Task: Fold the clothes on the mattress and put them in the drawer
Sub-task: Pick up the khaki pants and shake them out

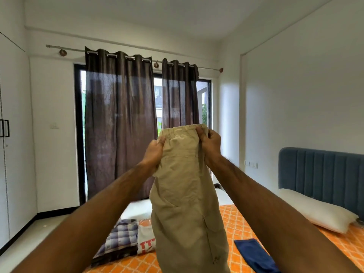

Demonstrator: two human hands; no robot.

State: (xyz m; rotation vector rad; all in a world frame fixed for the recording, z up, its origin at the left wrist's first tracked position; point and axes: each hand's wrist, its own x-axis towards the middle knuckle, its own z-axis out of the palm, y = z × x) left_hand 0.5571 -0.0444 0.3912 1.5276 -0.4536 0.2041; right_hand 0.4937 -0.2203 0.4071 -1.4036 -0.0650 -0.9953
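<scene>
A pair of beige trousers (185, 194) hangs in the air before me, waistband up. My left hand (154, 152) pinches the left side of the waistband and my right hand (209, 143) grips the right side. The legs hang down over the mattress (236, 229), which has an orange patterned sheet. On the mattress to the left lie a folded checked shirt (120, 239) and a folded white shirt with red letters (145, 239). A dark blue cloth (254, 255) lies on the sheet to the right. No drawer is in view.
A white pillow (315, 211) lies against the blue headboard (323, 174) at the right. Brown curtains (120, 123) cover a glass door straight ahead. A white wardrobe with black handles (5, 128) stands at the left, with bare floor between it and the mattress.
</scene>
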